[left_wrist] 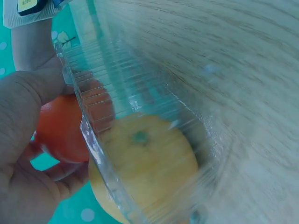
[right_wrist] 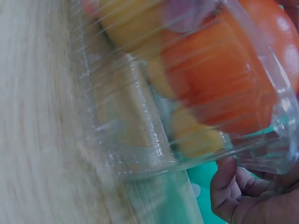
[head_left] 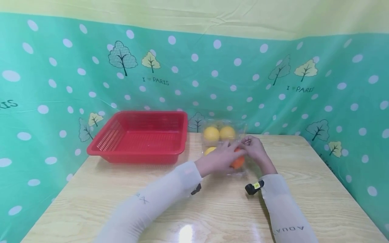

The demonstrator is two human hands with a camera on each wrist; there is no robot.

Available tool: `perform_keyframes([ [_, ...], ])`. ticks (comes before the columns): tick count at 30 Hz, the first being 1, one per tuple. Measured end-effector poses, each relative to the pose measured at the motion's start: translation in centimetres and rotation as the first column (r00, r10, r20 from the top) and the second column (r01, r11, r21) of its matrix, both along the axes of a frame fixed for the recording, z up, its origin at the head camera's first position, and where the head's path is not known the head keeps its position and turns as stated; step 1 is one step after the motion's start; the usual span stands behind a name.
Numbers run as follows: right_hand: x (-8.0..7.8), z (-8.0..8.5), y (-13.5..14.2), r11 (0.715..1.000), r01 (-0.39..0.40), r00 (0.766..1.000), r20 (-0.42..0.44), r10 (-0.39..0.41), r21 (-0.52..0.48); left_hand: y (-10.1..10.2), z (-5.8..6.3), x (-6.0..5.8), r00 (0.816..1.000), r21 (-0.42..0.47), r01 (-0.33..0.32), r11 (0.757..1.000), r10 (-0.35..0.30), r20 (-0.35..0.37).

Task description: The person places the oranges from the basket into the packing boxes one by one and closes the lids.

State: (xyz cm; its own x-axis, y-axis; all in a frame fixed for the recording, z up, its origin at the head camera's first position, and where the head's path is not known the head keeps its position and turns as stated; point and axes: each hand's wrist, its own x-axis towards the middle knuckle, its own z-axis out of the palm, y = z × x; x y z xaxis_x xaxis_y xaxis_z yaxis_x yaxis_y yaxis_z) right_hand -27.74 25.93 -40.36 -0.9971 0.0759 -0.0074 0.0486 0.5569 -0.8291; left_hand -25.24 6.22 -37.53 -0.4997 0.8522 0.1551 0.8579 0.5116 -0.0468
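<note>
A clear ribbed plastic box [left_wrist: 105, 163] stands on the table, its rim plain in both wrist views. Inside sits a yellow-orange fruit with a green stem spot [left_wrist: 145, 154], like an orange. My left hand [head_left: 217, 158] reaches over the box, fingers and thumb round a smooth red-orange tomato [head_left: 238, 163] at its near right part. Its front fingers are partly hidden in the head view. At the box's right side my right hand [head_left: 256, 152] pinches the rim, thumb and fingertips [right_wrist: 224, 170] at its edge. Two more yellow fruits [head_left: 211, 134] lie farther back.
A red plastic basket [head_left: 141, 158] with slotted sides stands to the left of the box. The wooden table [head_left: 218, 212] runs back to a green dotted cloth [head_left: 258, 91] hung behind and along both sides.
</note>
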Motion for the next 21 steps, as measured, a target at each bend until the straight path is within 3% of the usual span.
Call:
perform_keyframes([
  [14, 0.01, -0.04, 0.16, 0.999, -0.036, 0.999, -0.015, 0.036, 0.002, 0.85, -0.41, -0.29, 0.999, -0.035, 0.004, 0.999, -0.002, 0.041],
  [21, -0.01, -0.08, 0.04, 0.999, -0.031, 1.000, -0.004, 0.031, -0.022, 0.95, -0.84, -0.80, 0.994, -0.023, 0.000, 1.000, 0.002, 0.106],
])
